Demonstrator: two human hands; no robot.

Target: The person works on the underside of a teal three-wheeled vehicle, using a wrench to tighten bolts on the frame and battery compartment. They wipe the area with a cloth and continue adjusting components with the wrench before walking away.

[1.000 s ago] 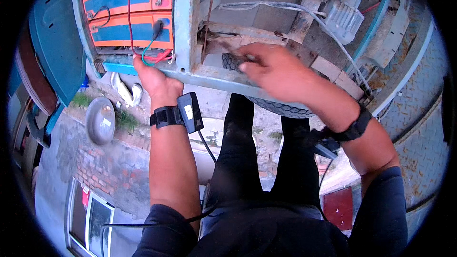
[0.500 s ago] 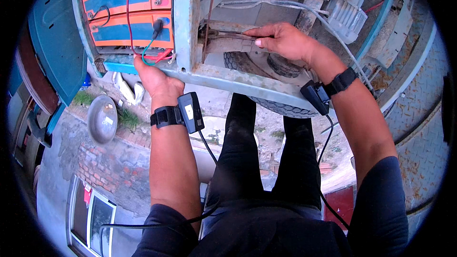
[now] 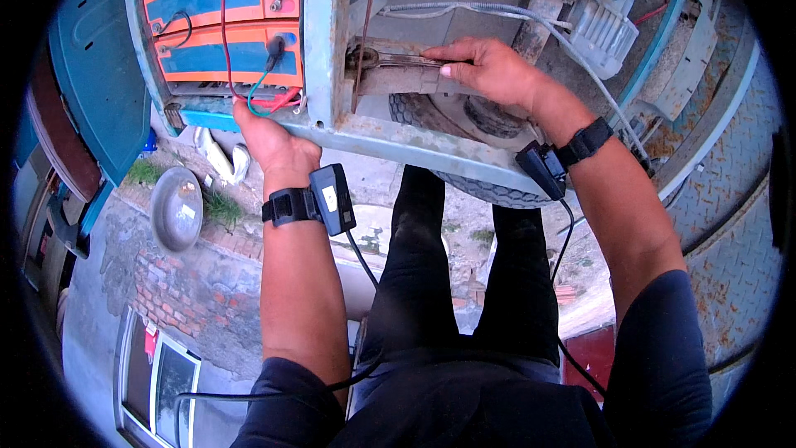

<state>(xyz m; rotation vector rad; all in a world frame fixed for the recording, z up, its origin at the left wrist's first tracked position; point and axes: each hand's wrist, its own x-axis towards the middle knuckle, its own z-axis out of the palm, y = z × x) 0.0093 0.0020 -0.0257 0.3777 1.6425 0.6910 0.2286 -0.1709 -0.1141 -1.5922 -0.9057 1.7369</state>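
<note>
My right hand (image 3: 489,70) pinches the handle of a slim metal wrench (image 3: 406,59) between thumb and fingers. The wrench's far end meets a dark round fitting (image 3: 362,58) just behind the frame's upright post; how it seats there is unclear. My left hand (image 3: 278,143) lies against the pale blue frame rail (image 3: 390,143), below the batteries. Its fingers reach behind the rail and are mostly hidden. Close to its tip run a red wire (image 3: 224,25), a green wire (image 3: 254,93) and red-sleeved cable ends (image 3: 282,99).
Orange and blue batteries (image 3: 224,58) fill the frame's left bay. Below the right hand is a tyre (image 3: 489,189); a grey motor housing (image 3: 605,29) and a sheathed cable (image 3: 531,12) lie beyond. A metal basin (image 3: 177,209) stands on the ground at left.
My right hand and forearm have shifted slightly left, and the wrench's far end shows more plainly at the fitting. My left hand has stayed in place.
</note>
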